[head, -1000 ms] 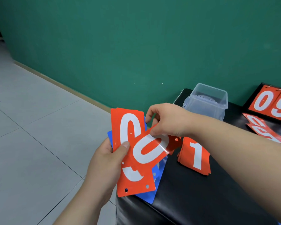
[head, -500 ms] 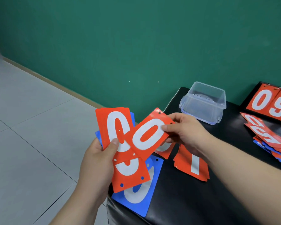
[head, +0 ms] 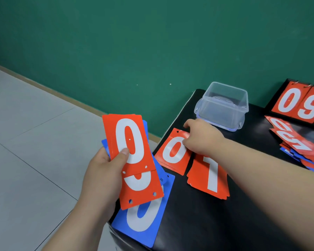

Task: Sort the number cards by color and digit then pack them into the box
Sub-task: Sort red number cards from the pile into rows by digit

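Observation:
My left hand (head: pixel 105 171) grips a fanned stack of number cards (head: pixel 132 156), red zeros on top and blue cards behind, held over the table's left edge. My right hand (head: pixel 201 138) rests its fingers on a red 0 card (head: pixel 172 153) lying on a small red pile on the black table (head: pixel 216 223). A pile of red 1 cards (head: pixel 210 176) lies just right of it. A blue 0 card (head: pixel 143 220) lies at the table's near-left corner, partly under the held stack. The clear plastic box (head: pixel 223 105) stands empty at the back.
A black scoreboard stand (head: pixel 301 104) showing red 0 and 9 sits at the back right. A loose heap of red and blue cards (head: pixel 301 147) lies at the right edge. A green wall stands behind; grey tiled floor lies to the left.
My right hand carried the red 0 card from the held stack down onto the table, left of the 1 pile. The left hand's stack stayed roughly in place.

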